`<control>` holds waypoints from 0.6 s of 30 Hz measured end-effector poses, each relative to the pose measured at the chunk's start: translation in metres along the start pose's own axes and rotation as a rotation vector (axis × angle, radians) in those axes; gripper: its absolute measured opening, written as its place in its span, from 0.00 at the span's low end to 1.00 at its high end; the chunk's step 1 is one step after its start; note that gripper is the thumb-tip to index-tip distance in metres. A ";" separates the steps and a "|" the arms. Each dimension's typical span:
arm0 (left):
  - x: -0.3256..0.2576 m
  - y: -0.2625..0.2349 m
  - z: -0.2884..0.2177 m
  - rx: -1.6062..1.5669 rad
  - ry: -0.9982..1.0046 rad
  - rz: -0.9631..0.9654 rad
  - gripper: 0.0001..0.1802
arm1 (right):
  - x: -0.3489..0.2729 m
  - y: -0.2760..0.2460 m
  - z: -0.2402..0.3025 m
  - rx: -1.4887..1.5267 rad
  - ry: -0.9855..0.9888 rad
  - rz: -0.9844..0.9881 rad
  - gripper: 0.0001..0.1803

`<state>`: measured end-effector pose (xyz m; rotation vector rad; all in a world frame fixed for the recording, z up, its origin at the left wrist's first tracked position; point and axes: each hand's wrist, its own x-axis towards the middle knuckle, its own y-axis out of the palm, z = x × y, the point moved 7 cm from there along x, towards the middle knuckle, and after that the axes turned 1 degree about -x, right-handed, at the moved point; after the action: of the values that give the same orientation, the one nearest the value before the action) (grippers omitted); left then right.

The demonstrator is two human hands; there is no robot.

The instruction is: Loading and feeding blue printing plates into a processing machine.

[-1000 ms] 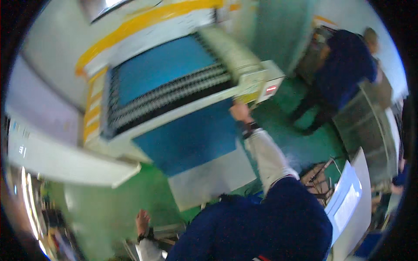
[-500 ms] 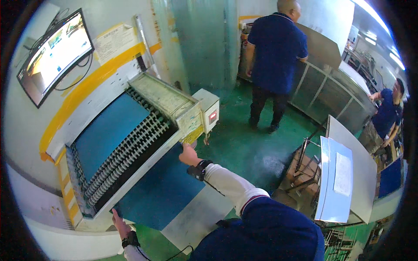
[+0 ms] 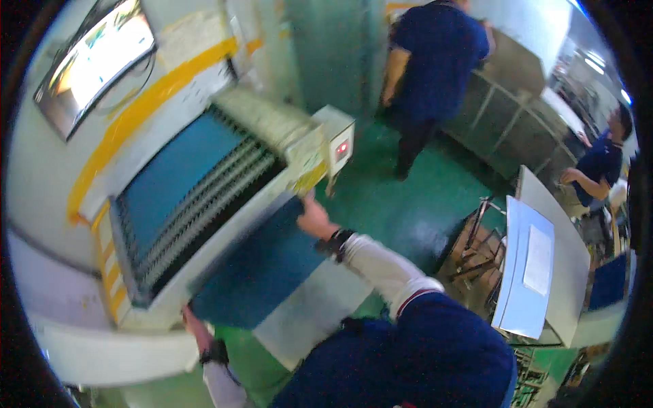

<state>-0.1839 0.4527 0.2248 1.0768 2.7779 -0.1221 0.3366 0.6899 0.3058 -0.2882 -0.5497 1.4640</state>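
A flat blue sheet (image 3: 255,268) hangs level just in front of the roller machine (image 3: 204,255). My left hand (image 3: 198,330) is closed on its near-left corner, by the machine's lower front edge. At the opposite corner, below the yellow-marked end of the machine, my right hand (image 3: 316,217) pinches the sheet's edge; its fingertips are partly hidden. Inside the machine, another blue surface (image 3: 180,180) lies behind rows of rollers (image 3: 204,211). A pale grey panel (image 3: 313,306) shows beyond the sheet's near edge, close to my body.
A control box (image 3: 338,141) with a red display juts from the machine's right end. A screen (image 3: 102,64) hangs on the left wall. Right stands a rack with pale boards (image 3: 520,265). One person (image 3: 435,68) stands behind; another (image 3: 598,163) is far right.
The view has shifted, so the machine and both hands sit higher. Both hands still hold the sheet at about the same place by the machine. The person behind has raised an arm.
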 end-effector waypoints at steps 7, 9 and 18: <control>-0.033 0.013 -0.013 0.016 -0.132 -0.097 0.39 | -0.014 0.006 -0.030 -0.016 0.160 -0.044 0.42; -0.031 0.004 -0.010 0.024 -0.123 -0.108 0.40 | -0.019 0.006 -0.019 -0.025 0.153 -0.059 0.41; -0.042 0.015 -0.017 0.005 -0.156 -0.143 0.42 | -0.024 0.005 -0.049 0.052 0.147 -0.091 0.41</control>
<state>-0.1449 0.4382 0.2491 0.8301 2.7118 -0.2202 0.3568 0.6742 0.2578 -0.3225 -0.4003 1.3549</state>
